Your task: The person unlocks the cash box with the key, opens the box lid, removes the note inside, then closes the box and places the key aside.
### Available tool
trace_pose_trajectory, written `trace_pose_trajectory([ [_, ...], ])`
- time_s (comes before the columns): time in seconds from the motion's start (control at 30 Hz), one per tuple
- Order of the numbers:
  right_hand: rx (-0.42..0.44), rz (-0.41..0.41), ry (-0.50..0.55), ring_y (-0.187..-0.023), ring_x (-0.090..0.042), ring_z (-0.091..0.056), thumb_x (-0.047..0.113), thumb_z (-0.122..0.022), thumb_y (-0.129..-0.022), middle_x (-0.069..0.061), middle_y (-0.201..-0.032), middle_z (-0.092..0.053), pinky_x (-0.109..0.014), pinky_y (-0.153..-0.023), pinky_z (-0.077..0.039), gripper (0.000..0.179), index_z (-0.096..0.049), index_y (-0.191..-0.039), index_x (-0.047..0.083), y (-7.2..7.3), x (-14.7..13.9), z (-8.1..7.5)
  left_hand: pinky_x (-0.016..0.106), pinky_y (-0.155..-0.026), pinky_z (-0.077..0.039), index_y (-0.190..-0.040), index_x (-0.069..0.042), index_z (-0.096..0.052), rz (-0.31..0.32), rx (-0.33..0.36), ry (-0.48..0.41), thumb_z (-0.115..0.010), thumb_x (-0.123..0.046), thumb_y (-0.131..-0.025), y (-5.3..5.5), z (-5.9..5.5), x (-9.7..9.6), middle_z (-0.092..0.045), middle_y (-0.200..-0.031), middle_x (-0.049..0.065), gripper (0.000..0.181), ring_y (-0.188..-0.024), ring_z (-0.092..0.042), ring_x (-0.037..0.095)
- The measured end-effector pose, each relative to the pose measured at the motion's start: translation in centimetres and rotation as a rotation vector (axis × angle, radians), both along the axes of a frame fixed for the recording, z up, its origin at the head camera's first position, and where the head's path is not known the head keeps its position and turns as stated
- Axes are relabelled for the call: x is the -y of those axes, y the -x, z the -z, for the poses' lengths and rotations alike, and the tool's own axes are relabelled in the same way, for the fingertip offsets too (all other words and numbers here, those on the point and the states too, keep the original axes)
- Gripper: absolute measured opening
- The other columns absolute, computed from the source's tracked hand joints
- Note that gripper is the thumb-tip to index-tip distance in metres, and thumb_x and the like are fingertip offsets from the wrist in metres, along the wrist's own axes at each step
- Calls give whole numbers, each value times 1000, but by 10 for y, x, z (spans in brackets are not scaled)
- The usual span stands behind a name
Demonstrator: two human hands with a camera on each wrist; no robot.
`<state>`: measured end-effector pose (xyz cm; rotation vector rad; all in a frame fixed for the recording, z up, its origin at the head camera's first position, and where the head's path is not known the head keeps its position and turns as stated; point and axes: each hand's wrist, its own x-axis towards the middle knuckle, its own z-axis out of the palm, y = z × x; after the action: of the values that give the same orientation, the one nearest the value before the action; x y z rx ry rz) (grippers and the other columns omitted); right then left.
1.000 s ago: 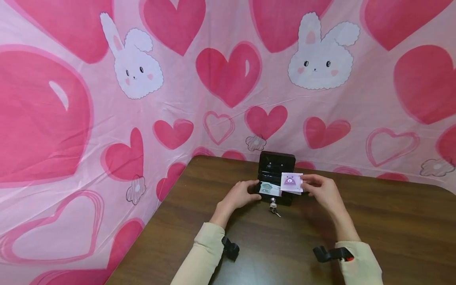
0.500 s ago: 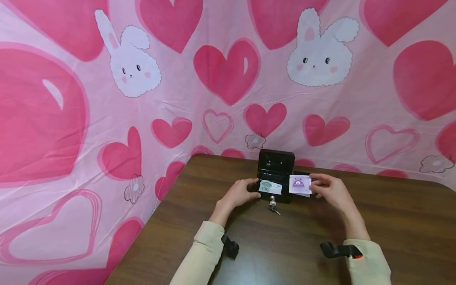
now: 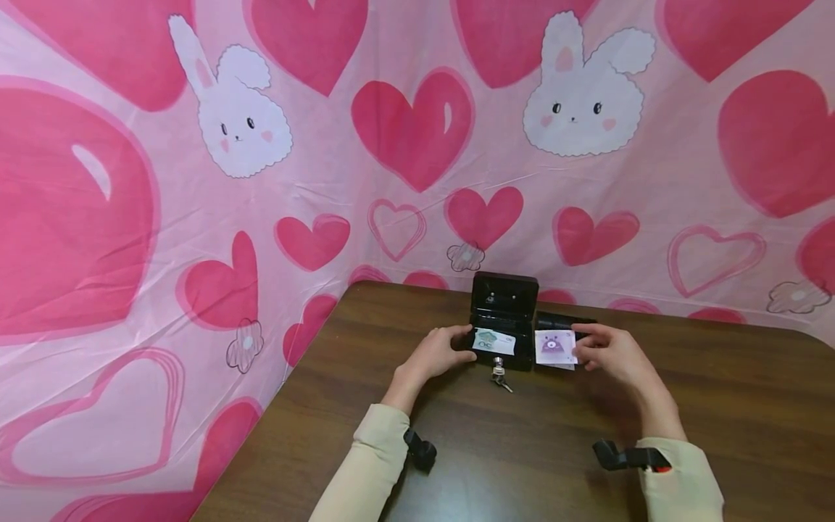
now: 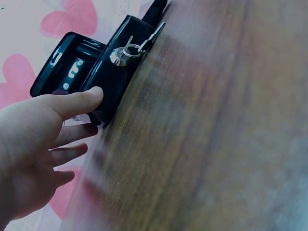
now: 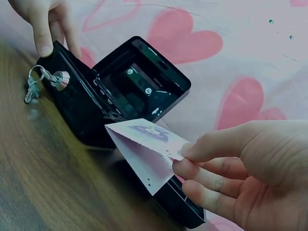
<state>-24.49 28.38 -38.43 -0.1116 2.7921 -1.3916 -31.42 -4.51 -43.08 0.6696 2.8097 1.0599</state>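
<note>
A small black cash box (image 5: 79, 108) stands on the table, its lid (image 3: 504, 293) raised. Inside lies a green-printed banknote (image 3: 493, 342). My left hand (image 3: 435, 354) holds the box's left end, its thumb (image 4: 86, 101) on the front face, the other fingers behind. Between thumb and fingertips, my right hand (image 3: 616, 355) pinches a folded purple banknote (image 3: 554, 348) printed with a bear-like face. That note hangs just right of the box, over a black tray (image 5: 185, 211). A key ring with keys (image 3: 499, 377) dangles from the front lock (image 5: 61, 81).
The brown wooden table (image 3: 509, 449) carries all of this. A pink cloth with hearts and rabbits (image 3: 417, 130) hangs behind the table and along its left side. Black straps with mounts (image 3: 422, 451) sit at both wrists.
My right hand has carried the purple banknote rightward and down, from above the box to beside it. The green banknote now shows fully inside. My left hand has stayed at the box.
</note>
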Motion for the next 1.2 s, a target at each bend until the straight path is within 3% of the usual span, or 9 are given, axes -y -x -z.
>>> trace_pose_trajectory([
  [0.33, 69, -22, 17, -86, -25, -67, 14, -65, -95, -16, -103, -70, -32, -75, -59, 52, -47, -141, -3, -2, -3, 7, 46, -112, -41, -144, -22, -54, 9, -8, 0, -72, -38, -90, 0, 0, 2, -57, -144, 3, 59, -134, -51, 25],
  [0.7, 58, -68, 32, -79, -23, -68, 7, -66, -92, -17, -96, -70, -31, -70, -59, 50, -49, -134, -13, -1, -5, 15, 46, -112, -41, -144, -22, -54, 6, -8, -1, -72, -38, -90, -2, -1, 2, -58, -144, 3, 59, -134, -50, 25],
  [1.2, 112, -63, -15, -79, -22, -67, 10, -66, -93, -17, -97, -70, -32, -70, -59, 50, -49, -135, -10, 4, -8, 26, 48, -112, -41, -144, -24, -54, 6, -5, -11, -72, -39, -90, 0, 3, 3, -59, -143, 2, 59, -134, -50, 26],
])
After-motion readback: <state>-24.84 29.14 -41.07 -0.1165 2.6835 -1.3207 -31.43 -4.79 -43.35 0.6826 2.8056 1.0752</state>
